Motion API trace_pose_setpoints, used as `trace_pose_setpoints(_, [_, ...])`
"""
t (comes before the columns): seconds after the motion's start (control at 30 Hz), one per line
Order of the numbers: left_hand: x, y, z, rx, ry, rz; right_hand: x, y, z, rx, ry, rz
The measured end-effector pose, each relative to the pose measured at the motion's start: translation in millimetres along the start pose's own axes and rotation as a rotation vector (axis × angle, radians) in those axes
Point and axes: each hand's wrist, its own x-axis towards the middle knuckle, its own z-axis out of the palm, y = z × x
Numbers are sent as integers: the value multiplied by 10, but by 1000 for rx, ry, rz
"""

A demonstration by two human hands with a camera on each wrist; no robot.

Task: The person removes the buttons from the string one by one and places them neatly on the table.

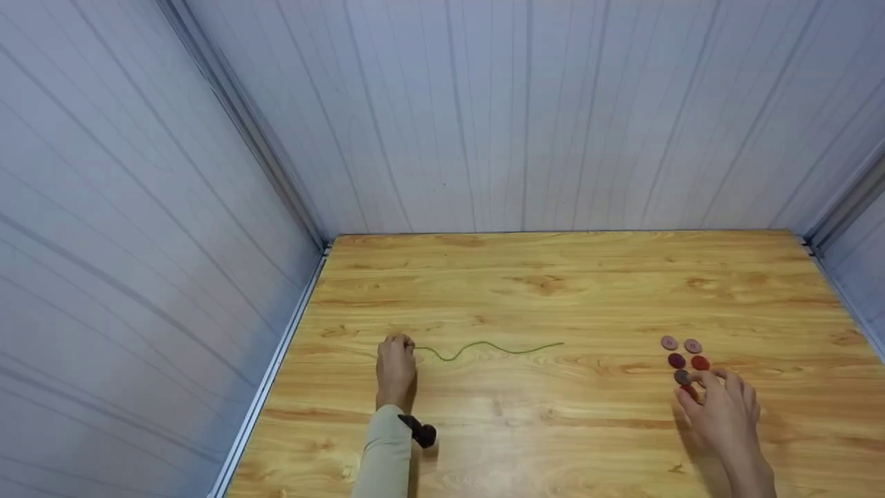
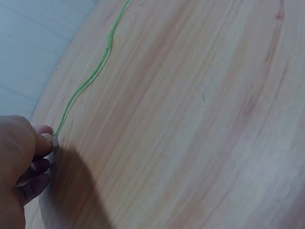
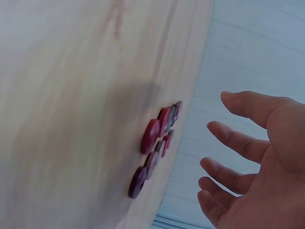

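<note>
A thin green cord (image 1: 484,343) lies in a wavy line on the wooden table. My left hand (image 1: 396,366) pinches its left end between thumb and fingertip; in the left wrist view the cord (image 2: 102,62) runs up and away from the fingers. On the right side, my right hand (image 1: 722,411) hovers over a cluster of round buttons, its fingers spread and holding nothing in the right wrist view. Among them are two pinkish buttons (image 1: 669,342), a purple button (image 1: 677,360), a red button (image 1: 700,363) and a grey button (image 1: 682,377). The hand partly hides others in the head view.
The wooden table (image 1: 539,290) meets a white panelled wall (image 1: 484,124) at the back. Further panels stand at left (image 1: 138,263) and right (image 1: 861,249). A small black device (image 1: 423,434) sits on the left wrist, over the sleeve (image 1: 387,443).
</note>
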Motion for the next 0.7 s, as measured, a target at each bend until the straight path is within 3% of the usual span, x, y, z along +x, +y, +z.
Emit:
trace_pose_setpoints(0.37, [-6,28,-29,19,25,-66,152,-382,8,43,113,-120])
trace_pose_setpoints(0.7, [95,141,-81,132,77,-159,413,-759,43,37,105,-190])
